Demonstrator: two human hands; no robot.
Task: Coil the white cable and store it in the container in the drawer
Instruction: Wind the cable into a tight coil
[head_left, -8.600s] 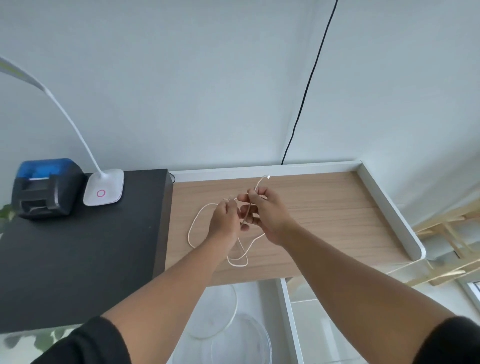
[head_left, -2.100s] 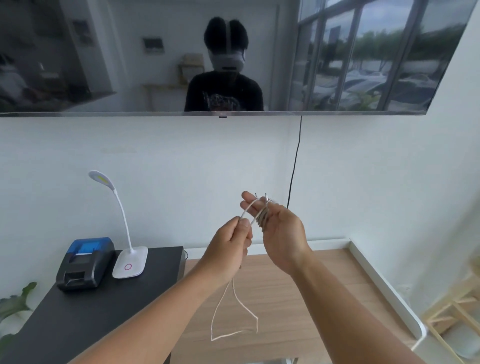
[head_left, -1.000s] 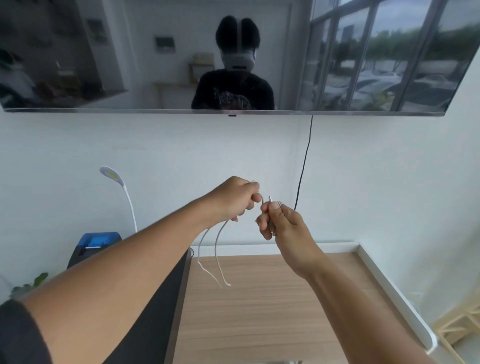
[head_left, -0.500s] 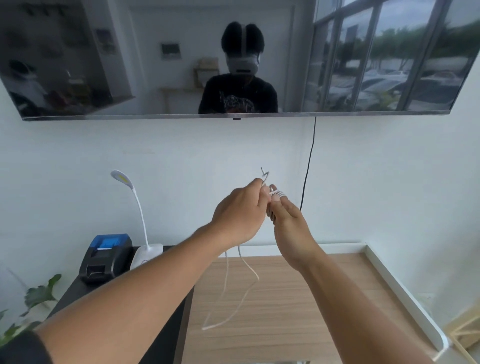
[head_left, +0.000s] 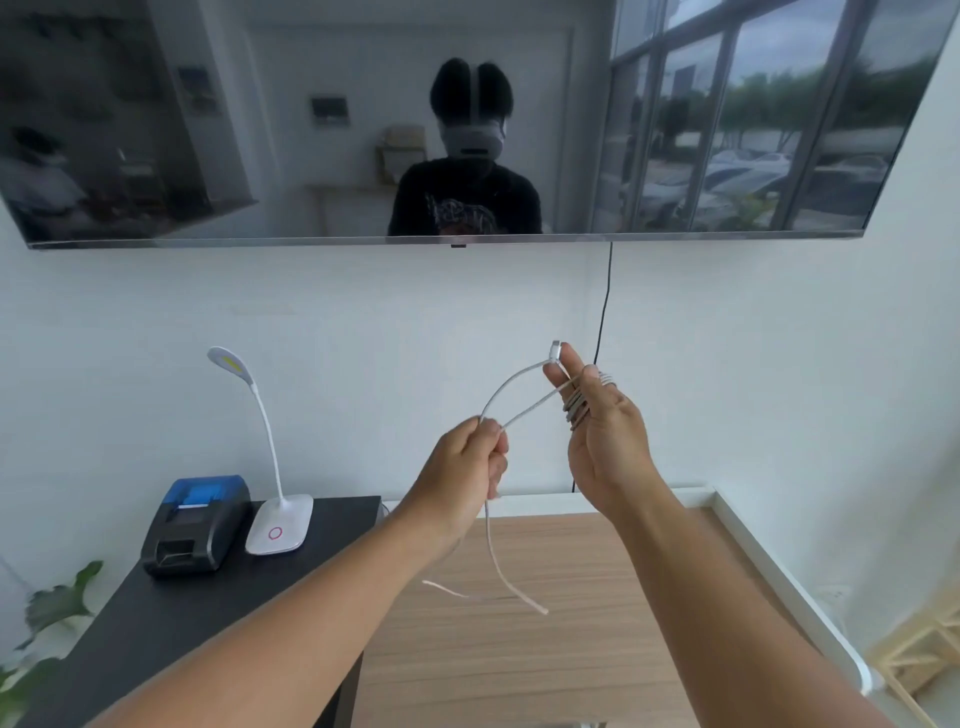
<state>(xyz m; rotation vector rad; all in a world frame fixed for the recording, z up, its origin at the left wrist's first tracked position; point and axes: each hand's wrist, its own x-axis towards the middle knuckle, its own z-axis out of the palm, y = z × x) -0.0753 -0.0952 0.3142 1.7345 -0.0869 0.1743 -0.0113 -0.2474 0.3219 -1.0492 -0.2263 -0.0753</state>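
The white cable (head_left: 511, 382) is held up in front of the wall between both hands. Several turns of it are wound around the fingers of my right hand (head_left: 602, 436), whose palm faces me, and one plug end sticks up beside the thumb. My left hand (head_left: 467, 467) pinches the cable lower and to the left. Two strands run from that pinch up to the right hand. A loose tail hangs down from the left hand over the wooden desk top (head_left: 545, 623). The drawer and its container are out of view.
A black side table (head_left: 171, 623) at the left carries a small black and blue printer (head_left: 195, 525) and a white gooseneck lamp (head_left: 278, 525). A wall screen (head_left: 447, 119) hangs above, with a black cord (head_left: 602, 322) below it. A plant (head_left: 47, 613) stands far left, a wooden rack (head_left: 919, 654) far right.
My left hand has pulled away from the right, down and to the left, drawing the cable out. More turns sit on my right fingers than two seconds ago, and the hanging tail is shorter.
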